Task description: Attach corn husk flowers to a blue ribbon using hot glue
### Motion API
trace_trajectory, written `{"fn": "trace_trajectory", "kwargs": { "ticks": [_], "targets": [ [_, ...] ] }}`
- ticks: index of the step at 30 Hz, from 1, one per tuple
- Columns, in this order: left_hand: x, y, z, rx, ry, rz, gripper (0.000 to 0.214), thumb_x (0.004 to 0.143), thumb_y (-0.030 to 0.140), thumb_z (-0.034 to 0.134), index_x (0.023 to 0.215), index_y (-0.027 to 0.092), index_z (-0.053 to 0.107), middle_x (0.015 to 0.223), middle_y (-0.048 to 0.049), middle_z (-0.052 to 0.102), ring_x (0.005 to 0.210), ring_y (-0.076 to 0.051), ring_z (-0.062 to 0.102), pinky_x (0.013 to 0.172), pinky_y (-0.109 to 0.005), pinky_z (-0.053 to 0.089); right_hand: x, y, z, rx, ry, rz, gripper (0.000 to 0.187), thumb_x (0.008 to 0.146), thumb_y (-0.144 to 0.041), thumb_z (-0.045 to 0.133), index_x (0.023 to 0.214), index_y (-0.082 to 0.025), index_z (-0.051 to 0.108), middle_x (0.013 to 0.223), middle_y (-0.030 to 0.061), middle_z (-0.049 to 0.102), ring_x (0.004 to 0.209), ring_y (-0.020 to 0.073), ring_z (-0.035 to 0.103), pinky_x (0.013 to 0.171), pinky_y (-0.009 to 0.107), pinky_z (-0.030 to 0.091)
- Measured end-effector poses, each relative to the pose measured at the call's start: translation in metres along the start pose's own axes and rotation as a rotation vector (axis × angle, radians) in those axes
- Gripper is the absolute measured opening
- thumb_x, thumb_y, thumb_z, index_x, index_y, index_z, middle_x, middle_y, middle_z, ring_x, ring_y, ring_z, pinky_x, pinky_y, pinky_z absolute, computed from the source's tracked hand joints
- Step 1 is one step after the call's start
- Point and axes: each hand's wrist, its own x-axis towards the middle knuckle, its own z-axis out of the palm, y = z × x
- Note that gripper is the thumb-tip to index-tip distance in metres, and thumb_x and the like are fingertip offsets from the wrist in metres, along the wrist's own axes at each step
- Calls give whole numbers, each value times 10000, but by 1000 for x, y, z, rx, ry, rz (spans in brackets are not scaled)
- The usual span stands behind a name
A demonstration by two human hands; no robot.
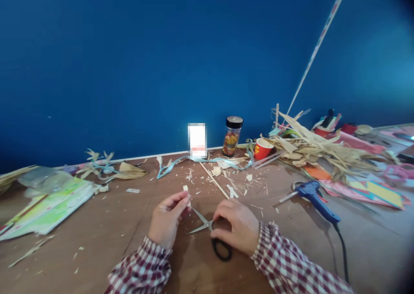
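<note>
Between thumb and fingers, my left hand [170, 216] pinches a small pale strip [185, 188], whose upper end pokes out above the fingertips. I cannot make out what it is made of. My right hand [237, 225] is closed around the black handles of a pair of scissors [207, 226]. The blades are spread apart and point left, one tip close beside my left fingertips. Small pale scraps [249, 178] and a thin stick [213, 179] lie on the brown table beyond my hands.
A blue glue gun [318, 201] with its cord lies at right. Dried husks [300, 145] pile up behind it, near a red paper cup [263, 149]. A black-lidded jar [232, 136] stands by the blue wall. Green patterned sheets [54, 205] and a light blue ribbon [171, 166] lie leftward.
</note>
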Motion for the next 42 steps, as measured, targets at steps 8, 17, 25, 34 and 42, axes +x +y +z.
{"fn": "trace_trajectory", "kwargs": {
  "ticks": [8, 17, 25, 34, 42],
  "targets": [
    [10, -1, -5, -118, 117, -15, 218, 571, 80, 724, 783, 91, 673, 676, -52, 662, 562, -80, 594, 551, -173, 516, -1, -3, -12, -125, -223, 93, 262, 561, -319, 724, 729, -173, 585, 897, 37, 519, 849, 191, 477, 728, 287, 369],
    [16, 3, -8, -193, 243, 45, 144, 662, 10, 629, 775, 94, 658, 696, -53, 656, 603, -75, 607, 577, -164, 514, -1, 4, -8, -60, -111, 150, 48, 751, -183, 488, 764, -190, 534, 800, 18, 566, 762, 165, 508, 686, 282, 363],
    [12, 3, -6, -248, 166, -18, 164, 681, 0, 612, 811, 90, 657, 676, -55, 658, 574, -76, 605, 572, -168, 522, 3, 1, 9, 800, -156, 313, 343, 736, -234, 578, 1035, -209, 409, 815, 2, 585, 709, 115, 543, 614, 229, 419],
    [6, 5, -2, -358, 93, -145, 186, 722, -20, 546, 852, 71, 644, 709, -79, 668, 587, -86, 619, 585, -169, 536, 3, -4, 34, 1194, -302, 371, 475, 681, -372, 662, 1060, -171, 457, 834, 56, 599, 672, 124, 584, 473, 189, 440],
    [6, 5, -4, -369, 75, -195, 174, 746, 20, 543, 880, 80, 636, 732, -77, 668, 600, -86, 622, 585, -172, 537, 0, -7, 28, 1222, -347, 385, 531, 673, -483, 629, 1030, -122, 474, 645, -5, 531, 515, 68, 526, 370, 116, 342]
  ]
}}
